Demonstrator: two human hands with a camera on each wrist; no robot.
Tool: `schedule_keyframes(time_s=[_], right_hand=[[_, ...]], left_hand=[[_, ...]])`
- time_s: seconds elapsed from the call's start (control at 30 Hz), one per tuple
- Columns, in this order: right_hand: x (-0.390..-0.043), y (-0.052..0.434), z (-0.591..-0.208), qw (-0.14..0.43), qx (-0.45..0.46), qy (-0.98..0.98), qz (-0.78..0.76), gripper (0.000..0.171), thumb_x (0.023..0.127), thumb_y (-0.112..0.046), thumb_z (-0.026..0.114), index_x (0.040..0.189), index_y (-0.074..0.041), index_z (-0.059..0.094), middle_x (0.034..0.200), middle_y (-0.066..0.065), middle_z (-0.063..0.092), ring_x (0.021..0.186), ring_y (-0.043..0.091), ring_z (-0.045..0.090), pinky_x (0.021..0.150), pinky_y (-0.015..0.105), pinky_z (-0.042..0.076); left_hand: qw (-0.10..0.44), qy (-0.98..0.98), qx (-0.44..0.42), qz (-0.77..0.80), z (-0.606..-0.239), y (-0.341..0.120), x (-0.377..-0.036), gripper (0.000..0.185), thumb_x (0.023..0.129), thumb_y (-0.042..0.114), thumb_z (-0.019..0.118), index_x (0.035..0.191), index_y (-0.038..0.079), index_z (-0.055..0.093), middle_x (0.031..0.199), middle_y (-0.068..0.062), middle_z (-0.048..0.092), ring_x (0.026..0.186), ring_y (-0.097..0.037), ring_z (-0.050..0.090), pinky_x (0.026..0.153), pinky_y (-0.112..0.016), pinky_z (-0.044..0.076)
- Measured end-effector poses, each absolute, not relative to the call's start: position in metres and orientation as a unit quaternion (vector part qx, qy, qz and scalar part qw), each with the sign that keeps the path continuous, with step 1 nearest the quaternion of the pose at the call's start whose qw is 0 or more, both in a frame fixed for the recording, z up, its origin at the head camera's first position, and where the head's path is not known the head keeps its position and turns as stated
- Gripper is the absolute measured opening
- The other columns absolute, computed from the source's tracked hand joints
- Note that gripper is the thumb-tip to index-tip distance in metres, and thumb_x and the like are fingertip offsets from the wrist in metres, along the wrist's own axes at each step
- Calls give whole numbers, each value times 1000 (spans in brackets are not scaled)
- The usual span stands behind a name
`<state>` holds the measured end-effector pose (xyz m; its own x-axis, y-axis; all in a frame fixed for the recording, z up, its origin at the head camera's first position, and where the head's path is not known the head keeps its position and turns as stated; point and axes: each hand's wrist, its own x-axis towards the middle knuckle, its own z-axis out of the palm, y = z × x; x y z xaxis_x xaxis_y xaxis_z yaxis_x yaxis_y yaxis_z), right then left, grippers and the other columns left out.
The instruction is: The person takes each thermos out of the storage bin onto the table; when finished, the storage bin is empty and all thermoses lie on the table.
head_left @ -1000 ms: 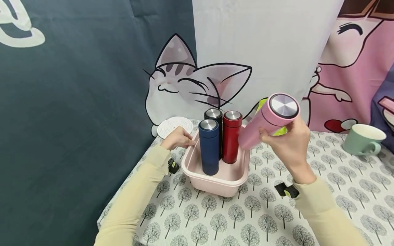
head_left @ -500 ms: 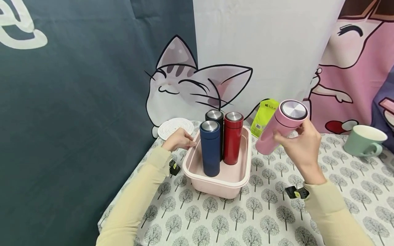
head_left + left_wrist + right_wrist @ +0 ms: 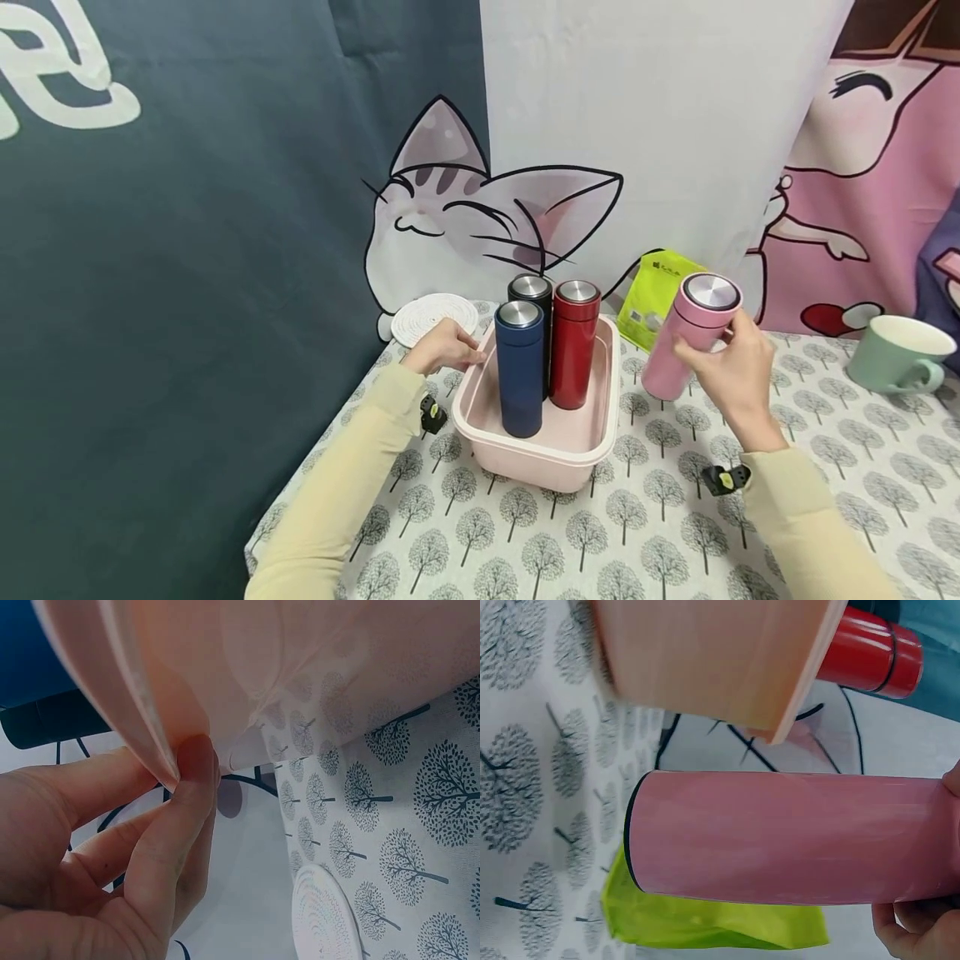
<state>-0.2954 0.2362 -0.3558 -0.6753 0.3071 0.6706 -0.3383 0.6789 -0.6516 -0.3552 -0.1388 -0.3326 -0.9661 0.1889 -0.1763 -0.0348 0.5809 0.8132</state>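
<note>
A pink thermos bottle [image 3: 681, 354] with a silver lid is gripped near its top by my right hand [image 3: 731, 362], to the right of the pink plastic basin [image 3: 540, 458]. It leans slightly, and in the right wrist view its base [image 3: 634, 832] hangs close over the tablecloth. My left hand [image 3: 446, 346] pinches the basin's left rim between thumb and fingers, also seen in the left wrist view, where the hand [image 3: 142, 840] meets the rim edge. Inside the basin stand a blue thermos [image 3: 520, 375], a red thermos [image 3: 574, 350] and a black thermos [image 3: 531, 287], all upright.
Behind the pink bottle a lime-green pouch [image 3: 648, 292] leans against the backdrop. A white round woven mat [image 3: 420, 315] lies beyond the left hand. Far right stands a green mug [image 3: 892, 358]. The table's left edge runs beside the left forearm.
My right hand has carried the pink thermos out from over the basin's right rim, rightward and down, and it now tilts less. The left hand keeps its hold on the rim.
</note>
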Motion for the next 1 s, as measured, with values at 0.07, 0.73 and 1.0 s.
schedule_keyframes(time_s=[0.07, 0.73, 1.0], right_hand=[[-297, 239, -360, 395, 8, -828, 398, 54, 71, -5, 82, 118, 2, 59, 111, 21, 67, 95, 34, 64, 72, 3, 38], [-318, 253, -384, 337, -24, -852, 399, 58, 77, -14, 80, 125, 4, 53, 113, 27, 62, 99, 41, 59, 85, 53, 51], [-326, 252, -381, 318, -27, -871, 374, 54, 80, -23, 77, 120, 5, 53, 108, 29, 63, 95, 43, 59, 78, 53, 50]], left_hand=[[121, 882, 45, 453, -334, -137, -355, 33, 86, 3, 73, 113, -13, 65, 105, -28, 70, 89, -31, 73, 78, -32, 63], [111, 886, 40, 449, -334, -132, -351, 28, 86, 3, 73, 109, -11, 67, 102, -25, 72, 85, -28, 74, 77, -31, 63], [111, 889, 38, 442, -332, -136, -351, 30, 86, 4, 73, 111, -11, 66, 103, -25, 71, 87, -28, 73, 78, -32, 63]])
